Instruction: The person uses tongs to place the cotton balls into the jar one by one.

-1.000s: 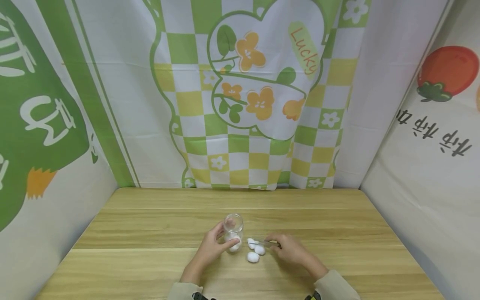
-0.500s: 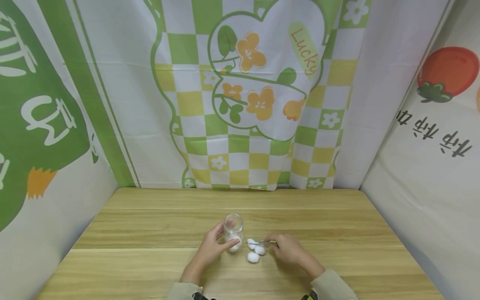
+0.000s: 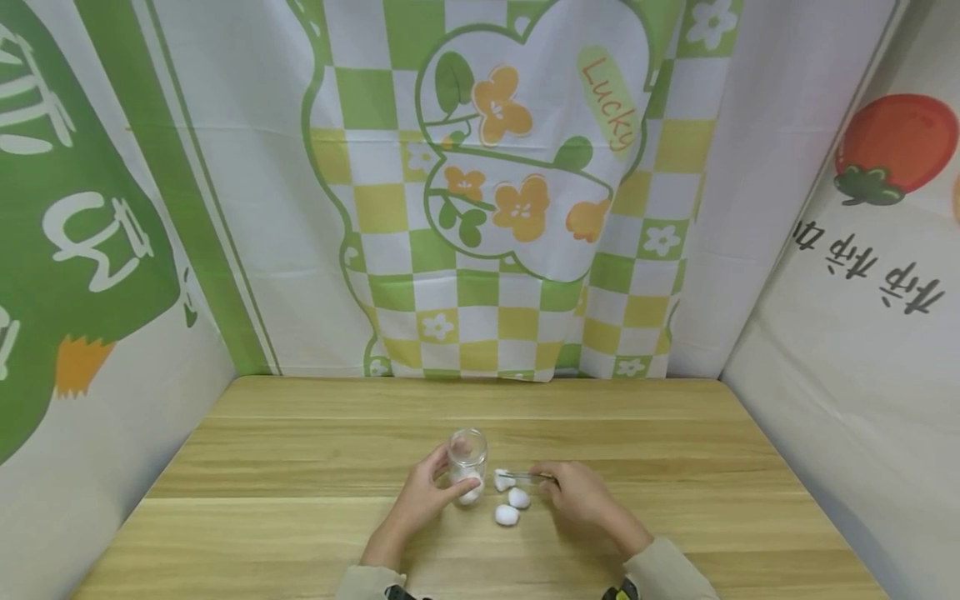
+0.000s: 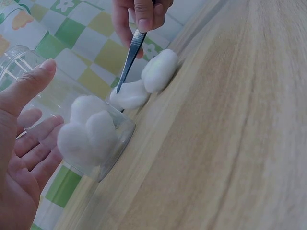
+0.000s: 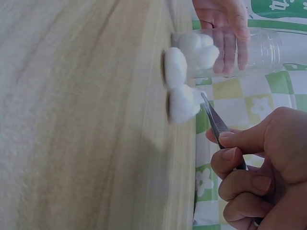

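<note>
My left hand (image 3: 422, 493) holds an upright clear jar (image 3: 468, 450) on the table, thumb on the near side and fingers behind it. Several white cotton balls (image 4: 81, 139) lie at the jar's bottom. To the right, my right hand (image 3: 585, 496) grips metal tweezers (image 5: 217, 120) between thumb and curled fingers. The tweezer tips are at one cotton ball (image 3: 503, 481), whose top looks drawn up to a peak. Two more cotton balls, a middle one (image 3: 518, 498) and a nearer one (image 3: 507, 516), lie beside it on the wood.
The wooden table (image 3: 300, 450) runs back to a checkered, flower-printed cloth (image 3: 480, 325). Printed cloth walls, the left one (image 3: 172, 400) and the right one (image 3: 810, 375), flank it. The jar's mouth faces up without a lid.
The tweezers have shifted slightly away from me, and the far cotton ball has changed from rounded to peaked at their tips. My left hand and the jar have stayed put.
</note>
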Motion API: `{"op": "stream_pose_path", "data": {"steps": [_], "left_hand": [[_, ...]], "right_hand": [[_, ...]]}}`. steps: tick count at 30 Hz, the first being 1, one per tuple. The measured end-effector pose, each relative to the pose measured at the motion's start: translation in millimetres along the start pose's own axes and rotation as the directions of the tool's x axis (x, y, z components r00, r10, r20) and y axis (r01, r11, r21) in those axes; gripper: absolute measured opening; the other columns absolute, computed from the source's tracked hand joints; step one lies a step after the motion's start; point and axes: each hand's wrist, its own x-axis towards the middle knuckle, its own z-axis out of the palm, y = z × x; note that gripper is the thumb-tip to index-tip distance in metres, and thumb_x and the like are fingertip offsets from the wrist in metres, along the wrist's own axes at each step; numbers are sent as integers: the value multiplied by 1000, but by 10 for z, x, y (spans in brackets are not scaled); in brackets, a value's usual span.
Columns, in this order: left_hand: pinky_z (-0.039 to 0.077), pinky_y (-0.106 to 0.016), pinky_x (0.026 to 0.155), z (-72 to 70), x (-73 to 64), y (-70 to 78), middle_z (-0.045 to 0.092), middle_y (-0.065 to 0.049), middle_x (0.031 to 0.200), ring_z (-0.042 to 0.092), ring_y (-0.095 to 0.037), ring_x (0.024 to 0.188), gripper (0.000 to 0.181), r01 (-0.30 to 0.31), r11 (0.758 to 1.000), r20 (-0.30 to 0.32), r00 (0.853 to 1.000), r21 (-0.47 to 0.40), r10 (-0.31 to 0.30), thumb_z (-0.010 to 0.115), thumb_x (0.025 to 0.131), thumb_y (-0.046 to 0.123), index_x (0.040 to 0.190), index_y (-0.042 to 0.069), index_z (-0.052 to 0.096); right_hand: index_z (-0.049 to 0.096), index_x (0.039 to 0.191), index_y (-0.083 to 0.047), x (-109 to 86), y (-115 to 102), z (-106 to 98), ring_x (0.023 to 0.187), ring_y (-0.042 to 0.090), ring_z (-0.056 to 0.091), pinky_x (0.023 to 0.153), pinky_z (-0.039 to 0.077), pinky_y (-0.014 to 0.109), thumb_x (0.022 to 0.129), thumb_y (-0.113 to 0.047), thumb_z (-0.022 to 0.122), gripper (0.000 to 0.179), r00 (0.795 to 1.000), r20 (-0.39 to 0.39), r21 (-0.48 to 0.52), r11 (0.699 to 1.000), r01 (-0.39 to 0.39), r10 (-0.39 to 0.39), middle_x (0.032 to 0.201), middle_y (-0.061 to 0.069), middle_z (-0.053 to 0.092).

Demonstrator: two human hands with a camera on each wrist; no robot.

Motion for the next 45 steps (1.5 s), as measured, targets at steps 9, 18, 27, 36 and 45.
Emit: {"op": "stream_pose_path", "data": {"steps": [9, 18, 27, 36, 45], "left_hand": [[41, -57, 112, 8, 4, 10, 50, -22, 144, 49, -44, 132, 79, 4, 1000, -7, 1000, 4, -4, 74, 83, 34, 146, 3, 37], [41, -55, 113, 11, 6, 8, 51, -20, 144, 50, -41, 133, 79, -4, 1000, -16, 1000, 4, 4, 75, 82, 33, 145, 4, 38], [41, -55, 113, 6, 9, 2, 50, -20, 145, 49, -42, 133, 79, 1, 1000, -11, 1000, 3, -1, 75, 82, 33, 146, 4, 38], [40, -57, 113, 3, 8, -7, 50, -19, 145, 49, -42, 133, 77, 19, 1000, -14, 1000, 5, -19, 75, 82, 32, 146, 6, 39], [40, -58, 113, 0, -7, -1, 50, -21, 144, 48, -43, 133, 78, 3, 1000, -5, 1000, 14, -3, 74, 82, 33, 145, 5, 38]], "right_hand": [[71, 105, -14, -8, -26, -8, 61, 9, 48, 47, 31, 20, 88, -6, 63, 20, 997, -74, -49, 999, -19, 15, 93, 7, 75], [71, 108, -17, 8, -19, -34, 54, 7, 37, 45, 24, 18, 90, -11, 62, 21, 996, -74, -37, 998, -58, 56, 86, 2, 72], [69, 110, -15, -9, -64, -137, 46, 3, 27, 42, 17, 13, 92, -10, 60, 21, 994, -89, 24, 998, -64, 66, 56, -9, 39], [69, 112, -16, -8, -124, -232, 47, 4, 30, 42, 18, 14, 92, -11, 60, 22, 992, -99, 34, 997, -71, 74, 57, -8, 44], [69, 114, -15, -3, -159, -278, 47, 5, 29, 42, 18, 14, 92, -12, 61, 24, 989, -119, 34, 995, -89, 92, 56, -8, 44]]}}
